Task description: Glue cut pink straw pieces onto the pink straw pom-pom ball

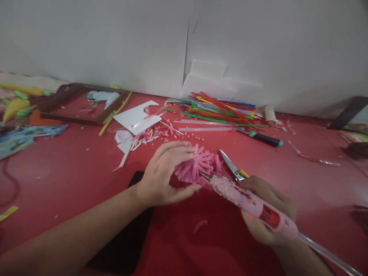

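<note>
My left hand [165,174] curls over a pink fringed pom-pom [194,168] made of many thin strips, its fingers on the top and the thumb along the near side. In my right hand [267,207] is a pink hot glue gun [250,203], with a clear glue stick [324,251] out of its back end. The gun's metal tip touches or nearly touches the strips; I cannot tell which. Just beyond the gun lie scissors [231,165], blades toward the back and handles partly hidden by my right hand. A loose pink strip [200,226] rests nearer to me.
A black phone-like slab [123,241] lies beneath my left forearm. Coloured pipe cleaners [218,109] are heaped at the back, beside a black utility knife [264,139] and a small roll [270,115]. White paper scraps [138,117], pink bits and a brown frame [71,118] occupy the left.
</note>
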`<state>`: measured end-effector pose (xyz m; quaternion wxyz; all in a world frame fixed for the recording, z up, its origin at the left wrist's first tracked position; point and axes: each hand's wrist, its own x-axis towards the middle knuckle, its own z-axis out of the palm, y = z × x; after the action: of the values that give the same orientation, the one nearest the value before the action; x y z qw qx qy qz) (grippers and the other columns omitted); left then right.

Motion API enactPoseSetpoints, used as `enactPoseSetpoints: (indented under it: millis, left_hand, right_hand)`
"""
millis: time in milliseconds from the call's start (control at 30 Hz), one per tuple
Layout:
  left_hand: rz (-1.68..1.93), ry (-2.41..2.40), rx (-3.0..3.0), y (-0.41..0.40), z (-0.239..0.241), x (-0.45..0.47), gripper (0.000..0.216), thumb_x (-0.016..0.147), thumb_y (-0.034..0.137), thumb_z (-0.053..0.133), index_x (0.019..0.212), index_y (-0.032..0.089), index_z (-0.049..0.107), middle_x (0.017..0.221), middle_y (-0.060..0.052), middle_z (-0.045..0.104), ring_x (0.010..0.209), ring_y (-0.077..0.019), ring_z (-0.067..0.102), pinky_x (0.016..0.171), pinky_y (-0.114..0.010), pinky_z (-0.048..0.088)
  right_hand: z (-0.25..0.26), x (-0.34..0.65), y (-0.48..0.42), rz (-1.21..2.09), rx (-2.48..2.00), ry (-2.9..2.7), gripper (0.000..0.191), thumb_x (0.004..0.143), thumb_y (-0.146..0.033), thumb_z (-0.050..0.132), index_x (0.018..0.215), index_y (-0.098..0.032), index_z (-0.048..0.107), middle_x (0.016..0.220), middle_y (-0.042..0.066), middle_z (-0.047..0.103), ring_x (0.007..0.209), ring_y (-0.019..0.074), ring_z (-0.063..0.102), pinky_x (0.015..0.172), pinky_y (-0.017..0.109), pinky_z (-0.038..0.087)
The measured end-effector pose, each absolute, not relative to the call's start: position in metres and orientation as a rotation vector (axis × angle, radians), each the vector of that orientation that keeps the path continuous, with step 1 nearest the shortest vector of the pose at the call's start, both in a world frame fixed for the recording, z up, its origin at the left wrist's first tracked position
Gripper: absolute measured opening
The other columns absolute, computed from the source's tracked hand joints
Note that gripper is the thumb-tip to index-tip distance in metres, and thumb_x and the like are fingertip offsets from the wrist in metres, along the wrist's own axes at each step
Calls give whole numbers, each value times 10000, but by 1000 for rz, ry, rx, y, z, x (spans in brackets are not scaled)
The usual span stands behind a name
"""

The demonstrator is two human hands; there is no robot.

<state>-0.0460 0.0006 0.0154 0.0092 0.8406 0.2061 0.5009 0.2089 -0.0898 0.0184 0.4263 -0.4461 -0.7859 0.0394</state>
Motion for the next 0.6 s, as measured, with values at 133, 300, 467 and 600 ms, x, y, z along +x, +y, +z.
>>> enactPoseSetpoints:
  millis: [133,300,467,600]
  left_hand:
    - [1566,650,2639,0,16,-46,588,750,416,780,1221,182,516,1098,-142,719,1074,-293,683,942,-495,560]
    - [1577,630,2634,1,14,-46,603,735,403,798,1211,161,518,1098,-149,711,1062,-286,684,962,-497,555]
    - [1595,644,2613,1,14,-46,615,722,421,813,1203,175,520,1065,-134,710,1035,-287,691,935,-495,565]
    - [1604,627,2602,1,15,-45,598,727,416,812,1195,179,523,1062,-134,710,1035,-286,691,927,-487,566]
  right_hand:
    - [20,209,-89,68,-1066,-1987,122,784,-212,520,897,-216,565,698,13,550,569,145,506,493,287,417]
    - [19,211,-91,50,-1091,-1991,104,788,-214,530,886,-208,565,698,14,539,566,140,506,483,278,402]
    - [17,214,-94,25,-1098,-1993,131,780,-228,553,906,-195,567,707,27,525,594,152,480,505,293,394]
    - [20,213,-94,55,-1099,-2010,89,786,-192,534,874,-198,546,691,11,497,576,134,438,496,280,360]
